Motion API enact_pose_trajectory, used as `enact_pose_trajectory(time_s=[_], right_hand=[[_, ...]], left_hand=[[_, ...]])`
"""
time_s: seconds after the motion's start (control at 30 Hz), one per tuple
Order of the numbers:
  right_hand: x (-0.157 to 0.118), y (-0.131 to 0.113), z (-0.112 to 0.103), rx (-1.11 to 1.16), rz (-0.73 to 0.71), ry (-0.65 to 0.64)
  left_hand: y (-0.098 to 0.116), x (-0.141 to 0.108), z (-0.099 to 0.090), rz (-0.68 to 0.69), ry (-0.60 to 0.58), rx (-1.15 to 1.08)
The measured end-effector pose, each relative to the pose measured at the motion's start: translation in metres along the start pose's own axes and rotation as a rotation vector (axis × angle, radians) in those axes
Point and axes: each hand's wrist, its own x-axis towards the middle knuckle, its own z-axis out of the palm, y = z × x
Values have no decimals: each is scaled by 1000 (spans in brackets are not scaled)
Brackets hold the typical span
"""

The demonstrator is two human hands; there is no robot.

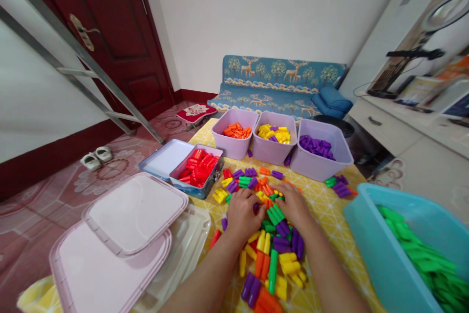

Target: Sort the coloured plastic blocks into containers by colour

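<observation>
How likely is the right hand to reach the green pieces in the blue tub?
Likely yes. The right hand rests on the pile of plastic pieces, and nothing tall stands between it and the blue tub; it need only lift over the tub's rim to the green pieces.

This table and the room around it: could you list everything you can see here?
Lilac tubs: three, along the table's far edge, holding orange, yellow and purple pieces.
Tin box: one, blue-edged, open, holding red pieces.
Turquoise tub: one, at right, holding green pieces.
Loose plastic pieces: many, mixed colours, on the yellow tablecloth.
Pink lids: two, at left, over a clear lid.
White shoes: one pair, on the floor.
Sofa: one, blue with deer print, behind the table.
Door: one, dark red, back left.
Metal ladder: one, far left.
Ring light: one, at right.
Left hand: one, bare, on the loose pieces.
Right hand: one, bare, on the loose pieces.
</observation>
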Motion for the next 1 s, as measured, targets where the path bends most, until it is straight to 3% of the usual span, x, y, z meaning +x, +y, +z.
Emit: enact_pose_trajectory(time_s=[0.33, 0.63, 0.8, 0.93, 1.0], right_hand=[[-18, -8, -14, 159, 23, -146], [-25, -30, -7, 322, -38, -101], [-26, -30, -5, 395, -42, -104], [-23, -27, 1, 458, -23, -39], [-22, -26, 4, 465, 16, -3]], left_hand=[[2, 0, 0, -57, 34, -27], [-2, 0, 3, -56, 5, -97], [-2, 0, 3, -59, 26, -172], [0, 0, 2, -34, 9, -150], [2, 0, -1, -18, 56, -102]])
